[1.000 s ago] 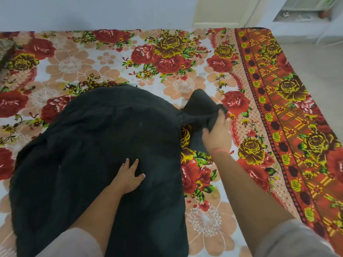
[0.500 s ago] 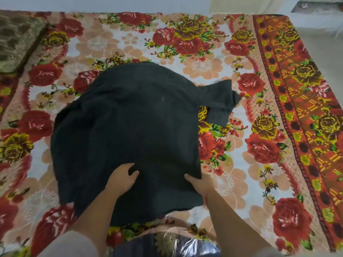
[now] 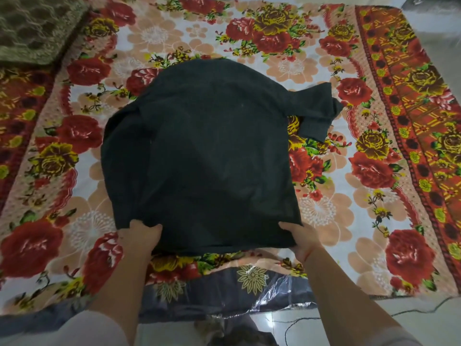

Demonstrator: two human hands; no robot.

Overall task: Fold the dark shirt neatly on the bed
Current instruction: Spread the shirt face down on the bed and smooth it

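A dark shirt lies spread on a bed covered in a sheet of red and yellow roses, roughly midway between the left and right edges and reaching close to the near edge. A person leans in from the near edge and holds the shirt's hem at its 2 near corners. The left hand grips the near left corner, thumb on top of the cloth. The right hand pinches the near right corner, thumb also on top and fingers tucked under. The 2 hands are well apart, with the full width of the hem between them. The body of the shirt lies mostly flat with soft wrinkles and its left side bunched. 1 short sleeve sticks out toward the right edge, creased and partly doubled over. A brown patterned cushion sits at the far left corner. Clear plastic covers the dark mattress side below the near edge. A thin dark cable trails across the pale tiled floor.
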